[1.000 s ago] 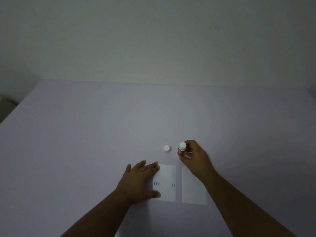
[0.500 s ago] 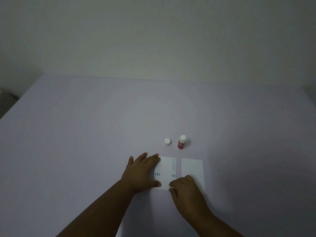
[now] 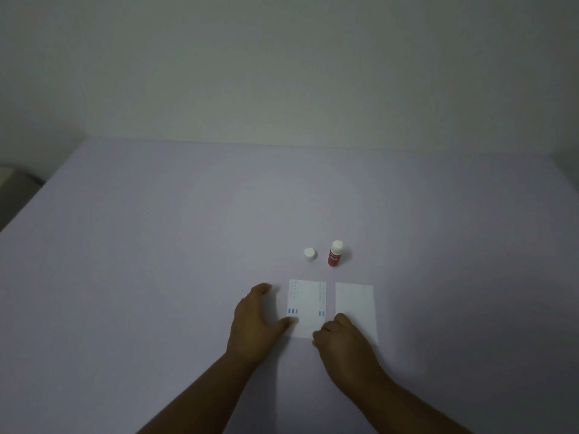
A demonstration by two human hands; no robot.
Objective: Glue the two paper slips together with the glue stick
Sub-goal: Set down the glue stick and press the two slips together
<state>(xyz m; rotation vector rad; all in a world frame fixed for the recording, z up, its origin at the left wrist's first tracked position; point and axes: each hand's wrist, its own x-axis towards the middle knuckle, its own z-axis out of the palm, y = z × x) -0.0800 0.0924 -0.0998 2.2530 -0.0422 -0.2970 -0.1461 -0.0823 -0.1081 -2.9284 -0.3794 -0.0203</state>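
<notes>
Two white paper slips lie side by side on the table. The left slip (image 3: 308, 303) has small blue marks; the right slip (image 3: 355, 303) looks plain. Behind them stands the red glue stick (image 3: 334, 254), uncapped, with its white cap (image 3: 310, 254) to its left. My left hand (image 3: 255, 324) rests beside the left slip, fingers curled, thumb tip on the slip's lower left edge. My right hand (image 3: 340, 343) covers the near corners of both slips, fingers bent down onto the paper. Whether it pinches an edge I cannot tell.
The pale lilac table (image 3: 156, 261) stretches wide on all sides of the slips. A plain wall stands behind its far edge. A dark grey object (image 3: 12, 189) sits off the table's left side.
My right hand let go of the glue stick, which now stands alone, and came down to the slips' near edge. My left hand slid left off the left slip, only its thumb touching.
</notes>
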